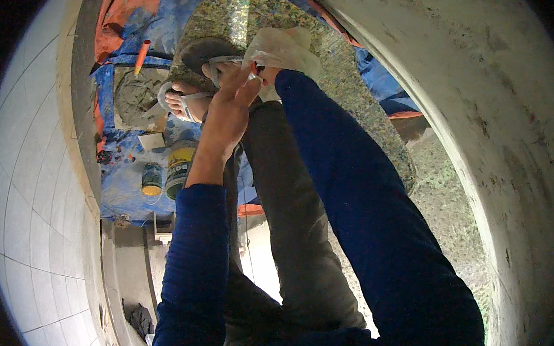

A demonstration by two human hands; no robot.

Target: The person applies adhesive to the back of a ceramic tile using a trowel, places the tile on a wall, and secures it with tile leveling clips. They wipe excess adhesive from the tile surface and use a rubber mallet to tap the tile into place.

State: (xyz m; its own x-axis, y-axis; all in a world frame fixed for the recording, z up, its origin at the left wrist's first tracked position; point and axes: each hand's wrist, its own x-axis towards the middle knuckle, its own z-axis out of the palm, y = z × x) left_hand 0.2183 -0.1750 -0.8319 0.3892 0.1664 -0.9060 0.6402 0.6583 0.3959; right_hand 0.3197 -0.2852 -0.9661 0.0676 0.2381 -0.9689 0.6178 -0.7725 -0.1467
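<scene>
So both hands are meeting up near the top middle, above the speckled stone slab (334,90). The left hand (225,118) has its fingers bunched up right by a small red-and-white item (256,70), but honestly I can't tell if they're clamped on it. The right hand (269,76) is mostly hidden by a pale, crumpled sheet (286,46), cloth or plastic, no idea which. That sheet sits right up against the right hand, and I can't make out whether its fingers are gripping or loose.

Off to the left there's grey mortar (136,97) on a square board, with an orange-handled tool (142,55) at its far edge. Nearer the body, a white tile piece (151,140), a yellow-and-black bucket (178,166) and a smaller yellow-lidded jar (152,180) sit on a blue tarp (121,194).
</scene>
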